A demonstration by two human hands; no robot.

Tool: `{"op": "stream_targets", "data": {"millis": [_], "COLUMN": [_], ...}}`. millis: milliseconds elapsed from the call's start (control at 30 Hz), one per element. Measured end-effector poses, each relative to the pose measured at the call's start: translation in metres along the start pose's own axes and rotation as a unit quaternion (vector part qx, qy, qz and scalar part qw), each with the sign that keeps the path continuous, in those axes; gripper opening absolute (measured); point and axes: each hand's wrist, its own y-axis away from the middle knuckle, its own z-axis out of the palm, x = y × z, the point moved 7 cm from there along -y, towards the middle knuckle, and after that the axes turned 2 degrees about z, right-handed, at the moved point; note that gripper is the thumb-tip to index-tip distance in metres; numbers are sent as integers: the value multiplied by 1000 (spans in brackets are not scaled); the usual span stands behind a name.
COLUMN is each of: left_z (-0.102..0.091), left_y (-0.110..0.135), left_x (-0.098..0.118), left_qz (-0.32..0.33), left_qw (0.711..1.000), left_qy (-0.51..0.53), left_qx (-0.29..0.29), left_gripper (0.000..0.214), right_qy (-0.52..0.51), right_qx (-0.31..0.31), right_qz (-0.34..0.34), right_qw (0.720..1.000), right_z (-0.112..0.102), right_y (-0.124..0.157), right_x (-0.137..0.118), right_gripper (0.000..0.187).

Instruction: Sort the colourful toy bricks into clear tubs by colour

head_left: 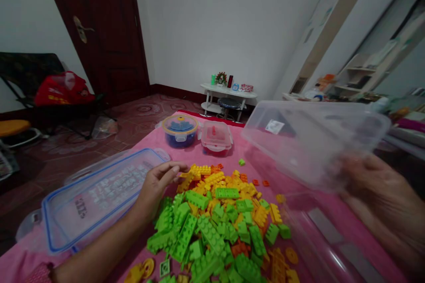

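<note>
A heap of green, yellow and orange toy bricks [219, 221] lies on a pink cloth [206, 159]. My left hand [156, 188] rests at the heap's left edge, fingers curled, thumb and fingertips touching yellow bricks near the top. My right hand [375, 190] grips a clear plastic tub [312, 139], held tilted above the cloth at the right, empty and motion-blurred. A clear lid with a blue rim [96, 194] lies flat to the left of my left hand.
Two small lidded boxes stand at the far end of the cloth: a round one with blue bricks [180, 130] and a square one with red bricks [216, 138]. Another clear container [332, 239] lies at the lower right. A white low table [229, 95] stands by the wall.
</note>
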Motion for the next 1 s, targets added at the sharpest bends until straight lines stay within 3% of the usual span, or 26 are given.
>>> {"op": "stream_targets", "data": {"millis": [67, 133, 200, 267, 400, 567, 733, 867, 933, 1000], "left_z": [-4, -5, -6, -5, -2, 0, 0, 1, 1, 0], "left_y": [-2, -3, -4, -5, -6, -8, -7, -6, -6, -6], "left_x": [-1, -2, -3, -3, -6, -12, -15, -14, -13, -12], "left_qz": [21, 37, 51, 61, 66, 80, 86, 77, 78, 79], "left_qw": [999, 996, 994, 992, 990, 983, 981, 982, 982, 983], "left_qy": [-45, -77, -100, -113, -127, -162, -171, -166, -165, -164], "left_qx": [8, 7, 4, -1, -17, -34, -41, -40, -39, -33], "left_gripper": [21, 20, 19, 19, 19, 25, 25, 25, 25, 25], "right_qy": [-83, -53, 51, 233, 316, 381, 429, 452, 438, 422], "right_qx": [2, -79, -123, -157, -184, -247, -326, -276, -250, -236], "right_qz": [11, -24, -68, -112, -132, -128, -121, -134, -168, -207], "right_qw": [996, 995, 989, 953, 922, 882, 834, 838, 847, 851], "right_z": [20, 56, 89, 122, 164, 187, 185, 193, 210, 232], "right_y": [-39, -72, -96, -110, -114, -97, -90, -97, -97, -95], "right_x": [-1, 1, 12, 29, 55, 56, 32, -6, -26, -38], "right_gripper": [23, 22, 20, 20, 13, 14, 13, 25, 37, 61]}}
